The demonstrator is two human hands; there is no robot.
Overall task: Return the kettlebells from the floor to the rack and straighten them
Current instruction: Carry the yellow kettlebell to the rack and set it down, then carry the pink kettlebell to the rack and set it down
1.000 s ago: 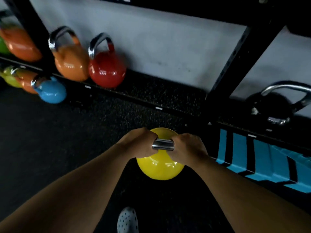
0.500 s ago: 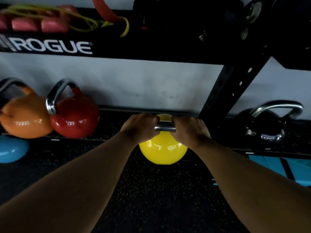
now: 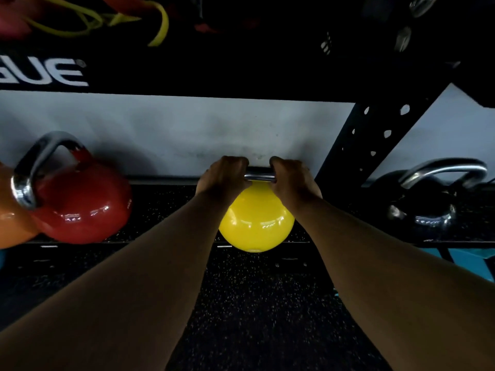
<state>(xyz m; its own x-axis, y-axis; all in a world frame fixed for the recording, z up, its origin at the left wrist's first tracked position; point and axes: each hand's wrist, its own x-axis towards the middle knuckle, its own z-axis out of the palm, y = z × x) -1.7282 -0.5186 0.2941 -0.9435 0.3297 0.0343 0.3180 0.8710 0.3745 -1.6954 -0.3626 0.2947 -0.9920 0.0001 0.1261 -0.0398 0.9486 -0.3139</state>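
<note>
Head view: left hand (image 3: 223, 178) and right hand (image 3: 293, 180) both wrapped tight round the steel handle (image 3: 259, 174) of the yellow kettlebell (image 3: 257, 223), fists side by side, a short stretch of bar bare between them. The bell hangs below the grip at the front lip of the rack shelf (image 3: 166, 207); cannot tell whether it rests on it. Left of the grip, on the shelf, a red kettlebell (image 3: 80, 204) touching an orange kettlebell (image 3: 10, 226). Right of the grip, past the black upright (image 3: 367, 140), a black kettlebell (image 3: 426, 207).
</note>
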